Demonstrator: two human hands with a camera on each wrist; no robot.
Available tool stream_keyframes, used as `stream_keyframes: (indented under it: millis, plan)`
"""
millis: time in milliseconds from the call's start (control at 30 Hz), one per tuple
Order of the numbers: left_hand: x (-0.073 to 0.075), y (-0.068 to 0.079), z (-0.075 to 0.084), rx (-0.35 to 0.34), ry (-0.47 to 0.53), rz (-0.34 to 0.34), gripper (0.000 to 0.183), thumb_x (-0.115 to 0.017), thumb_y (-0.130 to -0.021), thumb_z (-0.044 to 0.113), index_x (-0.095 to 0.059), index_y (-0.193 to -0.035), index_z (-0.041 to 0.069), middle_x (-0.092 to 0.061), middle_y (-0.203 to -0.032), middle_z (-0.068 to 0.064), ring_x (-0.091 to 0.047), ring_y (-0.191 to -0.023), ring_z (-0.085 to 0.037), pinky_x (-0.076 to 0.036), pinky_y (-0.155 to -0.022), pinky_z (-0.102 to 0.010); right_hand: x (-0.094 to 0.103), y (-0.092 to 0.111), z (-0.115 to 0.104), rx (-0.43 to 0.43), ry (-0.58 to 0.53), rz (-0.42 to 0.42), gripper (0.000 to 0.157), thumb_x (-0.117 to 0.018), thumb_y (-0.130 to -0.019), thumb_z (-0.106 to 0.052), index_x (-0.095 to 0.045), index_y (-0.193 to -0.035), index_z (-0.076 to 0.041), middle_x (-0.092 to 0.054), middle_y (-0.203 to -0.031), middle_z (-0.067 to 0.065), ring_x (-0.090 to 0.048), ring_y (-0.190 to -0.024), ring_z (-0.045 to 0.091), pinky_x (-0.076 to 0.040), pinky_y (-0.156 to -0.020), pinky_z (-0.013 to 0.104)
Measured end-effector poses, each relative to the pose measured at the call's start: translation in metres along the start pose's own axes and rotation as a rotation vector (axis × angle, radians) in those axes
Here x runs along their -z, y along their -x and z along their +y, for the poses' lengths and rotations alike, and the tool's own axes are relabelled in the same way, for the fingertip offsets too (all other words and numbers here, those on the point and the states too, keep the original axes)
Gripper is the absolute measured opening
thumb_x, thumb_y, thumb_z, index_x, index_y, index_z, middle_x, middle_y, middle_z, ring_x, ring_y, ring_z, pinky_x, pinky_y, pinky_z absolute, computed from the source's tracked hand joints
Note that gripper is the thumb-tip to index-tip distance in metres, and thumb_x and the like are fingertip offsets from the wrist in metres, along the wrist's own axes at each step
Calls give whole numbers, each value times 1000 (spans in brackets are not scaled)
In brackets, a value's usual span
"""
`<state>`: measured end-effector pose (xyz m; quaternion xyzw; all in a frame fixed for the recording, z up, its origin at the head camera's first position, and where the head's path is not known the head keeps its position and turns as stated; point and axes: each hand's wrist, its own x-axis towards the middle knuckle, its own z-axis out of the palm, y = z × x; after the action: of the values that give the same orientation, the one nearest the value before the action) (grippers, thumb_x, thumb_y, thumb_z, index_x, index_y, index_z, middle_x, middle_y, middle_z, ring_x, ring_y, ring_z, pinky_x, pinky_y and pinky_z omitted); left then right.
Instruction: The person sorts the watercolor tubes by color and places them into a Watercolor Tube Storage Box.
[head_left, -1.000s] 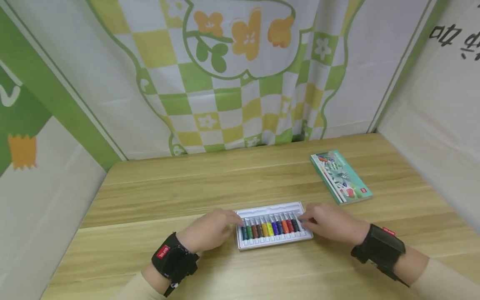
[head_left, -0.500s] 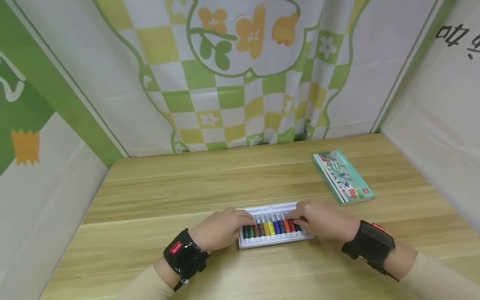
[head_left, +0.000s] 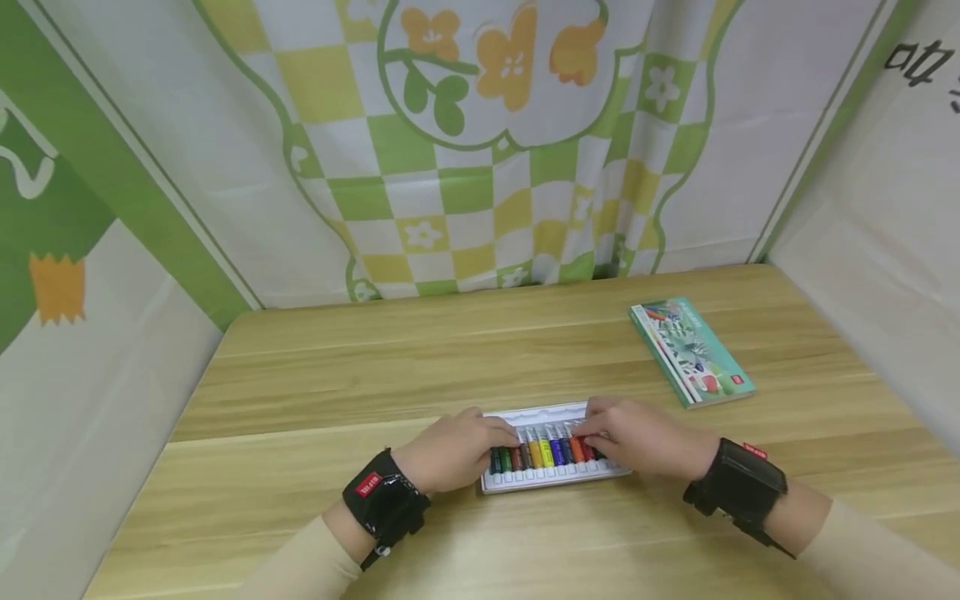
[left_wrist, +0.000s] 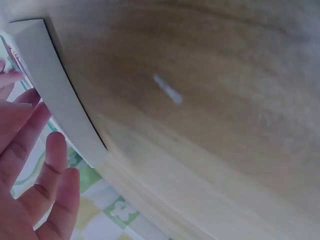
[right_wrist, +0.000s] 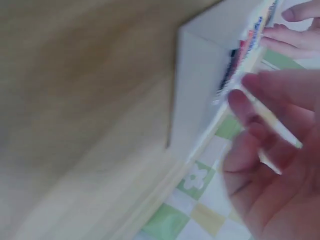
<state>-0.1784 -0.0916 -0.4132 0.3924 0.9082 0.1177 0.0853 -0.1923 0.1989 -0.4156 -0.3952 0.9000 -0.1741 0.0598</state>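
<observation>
A shallow white tray [head_left: 555, 475] lies on the table, holding a row of small paint tubes [head_left: 545, 452] in several colours, caps toward the person. My left hand [head_left: 457, 450] reaches over the tray's left end, fingertips at the upper ends of the green and brown tubes. In the left wrist view its lower fingers [left_wrist: 56, 150] are loosely bent and apart beside the tray's wall. My right hand [head_left: 637, 433] reaches over the right end, fingertips at the orange and red tubes. The right wrist view shows its thumb and forefinger apart near the tubes, with the other fingers bent.
A teal box [head_left: 693, 354] with a printed picture on its lid lies at the back right of the wooden table [head_left: 375, 367]. A checked curtain [head_left: 465, 192] hangs behind the table's far edge, with pale panels at both sides.
Both hands have moved inward over the tray, from its left and right ends onto the tubes. The tray and the teal box keep their places on the table; the head view has shifted slightly.
</observation>
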Motion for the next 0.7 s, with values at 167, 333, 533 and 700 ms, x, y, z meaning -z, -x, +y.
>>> stream_keyframes:
  millis: [167,333,533,700]
  plan:
    - [-1,0,1,-36,-12,-4,45,-62,-97,1,-67,-138,18,-61,-143,4,-60,-110,-24,-53,-81,-33,1,14,1,32,-2,42,30,-70,-94,-1,-75,-123,-7,-73,-111,2,-59,-91,13,-53,-76,30]
    - [0,-1,3,-9,8,-45,54,-59,-95,-4,-64,-141,23,-59,-145,7,-57,-103,-21,-51,-77,-37,0,19,1,-20,-14,22,41,-65,-96,-2,-66,-136,-7,-62,-96,-1,-46,-79,9,-45,-65,25]
    - [0,-7,9,14,6,-57,58,-58,-92,-10,-64,-139,23,-60,-143,5,-58,-112,-25,-53,-87,-44,-1,16,3,-24,-32,24,42,-62,-96,0,-65,-137,-6,-67,-109,8,-51,-84,10,-49,-71,29]
    - [-1,-16,15,6,-29,-59,56,-60,-95,-6,-62,-142,23,-57,-146,8,-57,-109,-21,-51,-83,-36,-1,15,-1,7,-44,25,43,-62,-94,2,-68,-134,-9,-56,-90,-5,-42,-73,8,-40,-62,23]
